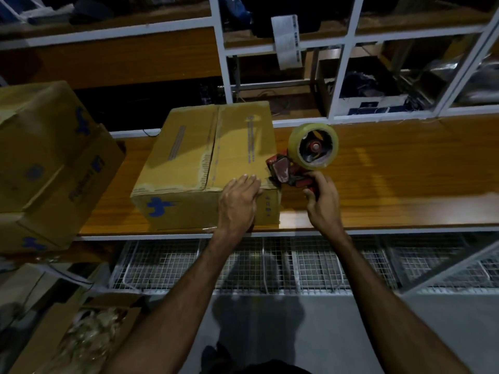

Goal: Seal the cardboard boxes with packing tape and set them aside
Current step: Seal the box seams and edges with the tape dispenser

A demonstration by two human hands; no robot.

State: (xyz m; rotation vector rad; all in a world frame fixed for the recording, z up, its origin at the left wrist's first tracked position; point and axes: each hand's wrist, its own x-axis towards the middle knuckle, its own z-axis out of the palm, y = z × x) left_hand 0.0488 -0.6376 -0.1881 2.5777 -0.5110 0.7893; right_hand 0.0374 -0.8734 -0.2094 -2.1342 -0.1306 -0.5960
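Note:
A closed cardboard box (199, 155) with blue print lies on the wooden table (391, 171), its top flaps meeting along a centre seam. My left hand (239, 199) rests flat on the box's near right corner, fingers straight. My right hand (321, 198) grips the handle of a red tape dispenser (286, 171). The dispenser carries a roll of clear packing tape (313, 145). Its red head touches the box's near right edge.
Two stacked cardboard boxes (46, 157) stand at the left, overlapping the table's end. An open carton (81, 333) with clear wrapping sits on the floor at lower left. White shelf frames (337, 76) rise behind the table; wire mesh baskets (297, 263) hang under it.

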